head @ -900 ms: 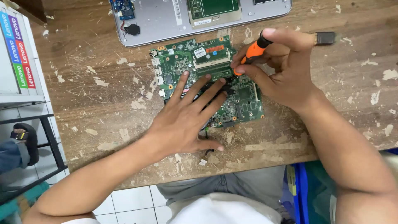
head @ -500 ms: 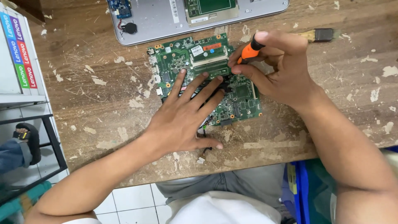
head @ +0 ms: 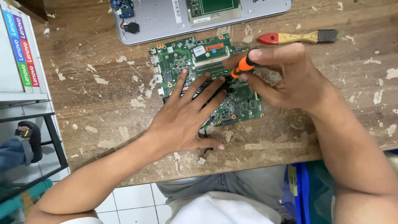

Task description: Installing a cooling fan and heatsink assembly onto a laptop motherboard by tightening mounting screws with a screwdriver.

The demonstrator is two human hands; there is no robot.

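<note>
A green circuit board point(head: 182, 58) lies flat on a worn wooden table point(head: 103, 99). My left hand point(head: 188, 116) rests palm down on the board's lower left part, fingers spread and pressing on it. My right hand point(head: 286, 76) grips an orange and black screwdriver point(head: 240, 68) between thumb and fingers, its tip pointing down at the middle of the board just beyond my left fingertips. The tip itself is hidden among the fingers.
An opened silver laptop shell point(head: 166, 18) lies at the table's far edge. A red-handled brush point(head: 296, 38) lies to the right of the board. A white box with coloured stripes point(head: 18, 54) stands at left. Someone's sandalled foot point(head: 25, 141) shows at the lower left.
The view has drifted a little, so the board and hands sit slightly lower in the picture. Both hands keep the same hold on the board and the screwdriver.
</note>
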